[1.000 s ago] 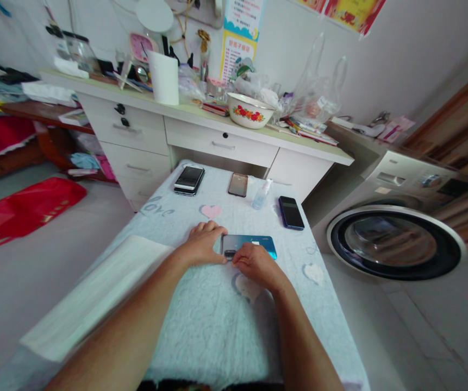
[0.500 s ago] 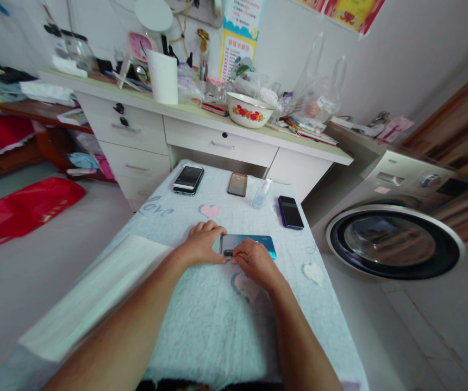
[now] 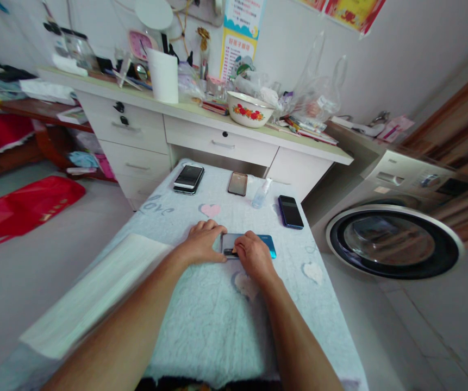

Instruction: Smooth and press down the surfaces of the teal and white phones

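A blue and silver smartphone (image 3: 267, 245) lies back up across the cloth-covered table, its dark camera strip toward the left end. My left hand (image 3: 205, 243) grips that left end, with the thumb at the near corner and the fingers at the far one. Over the middle of the phone's back, my right hand (image 3: 254, 252) is closed with its fingertips pressed together beside the camera strip. Whatever those fingertips may hold is hidden. Past the hands stand a clear spray bottle (image 3: 261, 194) and a translucent brownish phone case (image 3: 237, 184).
A dark phone (image 3: 291, 212) lies at the right edge, and stacked phones (image 3: 188, 179) sit at the far left. A folded white cloth (image 3: 99, 293) lies along the left side. Beyond are a white desk (image 3: 221, 142) and a washing machine (image 3: 392, 239) at right.
My right hand has shifted slightly up over the phone's back, away from its near edge. My left hand and the phone have stayed in place.
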The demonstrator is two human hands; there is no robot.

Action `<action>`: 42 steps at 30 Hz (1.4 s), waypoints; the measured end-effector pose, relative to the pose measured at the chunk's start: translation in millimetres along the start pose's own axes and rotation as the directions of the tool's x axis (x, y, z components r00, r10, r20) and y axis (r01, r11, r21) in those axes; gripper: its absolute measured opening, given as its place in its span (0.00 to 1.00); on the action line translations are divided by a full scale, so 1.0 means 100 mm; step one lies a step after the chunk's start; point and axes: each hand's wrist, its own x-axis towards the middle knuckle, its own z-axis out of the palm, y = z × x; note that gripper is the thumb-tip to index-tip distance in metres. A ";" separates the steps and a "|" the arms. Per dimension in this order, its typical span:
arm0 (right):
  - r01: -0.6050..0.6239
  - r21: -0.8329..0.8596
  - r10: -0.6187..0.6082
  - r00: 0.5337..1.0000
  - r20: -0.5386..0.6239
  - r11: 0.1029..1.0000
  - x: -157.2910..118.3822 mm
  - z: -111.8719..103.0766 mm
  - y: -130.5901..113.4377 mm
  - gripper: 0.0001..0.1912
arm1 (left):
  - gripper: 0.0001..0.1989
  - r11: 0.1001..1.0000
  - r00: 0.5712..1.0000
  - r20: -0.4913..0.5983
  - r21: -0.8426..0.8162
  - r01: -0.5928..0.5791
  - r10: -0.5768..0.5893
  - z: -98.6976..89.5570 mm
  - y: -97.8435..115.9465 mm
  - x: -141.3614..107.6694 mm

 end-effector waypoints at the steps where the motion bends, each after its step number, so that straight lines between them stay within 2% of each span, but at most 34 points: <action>1: -0.010 -0.006 0.010 1.000 -0.011 1.000 0.00 0.00 0.00 0.08 | 0.36 1.000 1.000 -0.001 0.000 0.001 -0.001 0.00 0.00 0.00; 5: -0.036 -0.013 0.036 0.999 -0.019 0.999 0.00 -0.01 0.00 0.09 | 0.36 1.000 1.000 0.007 0.003 0.016 -0.016 -0.01 0.00 0.00; 8: -0.030 0.006 0.030 0.999 0.022 1.000 -0.02 -0.04 0.02 0.09 | 0.36 1.000 1.000 0.013 0.003 0.015 -0.015 -0.01 0.00 0.00; 12: 0.016 0.070 -0.023 0.995 0.094 0.997 -0.05 -0.09 0.07 0.09 | 0.35 1.000 1.000 0.016 0.000 0.015 -0.015 -0.01 0.00 0.00; 19: 0.082 0.124 -0.099 0.986 0.133 0.989 -0.07 -0.11 0.08 0.10 | 0.36 1.000 1.000 0.011 0.001 0.016 -0.016 0.00 -0.01 0.00; 23: 0.048 0.086 -0.058 0.991 0.121 0.995 -0.06 -0.09 0.07 0.09 | 0.36 1.000 1.000 0.007 0.001 0.012 -0.012 0.00 -0.01 0.00; 30: -0.145 -0.052 0.145 0.989 0.010 0.988 -0.05 -0.09 0.09 0.10 | 0.35 1.000 0.999 0.028 0.006 0.023 -0.023 -0.03 0.02 -0.01; 42: -0.128 -0.024 0.128 0.992 0.010 0.991 -0.05 -0.09 0.09 0.12 | 0.35 1.000 1.000 0.019 0.000 0.010 -0.010 -0.02 0.00 0.00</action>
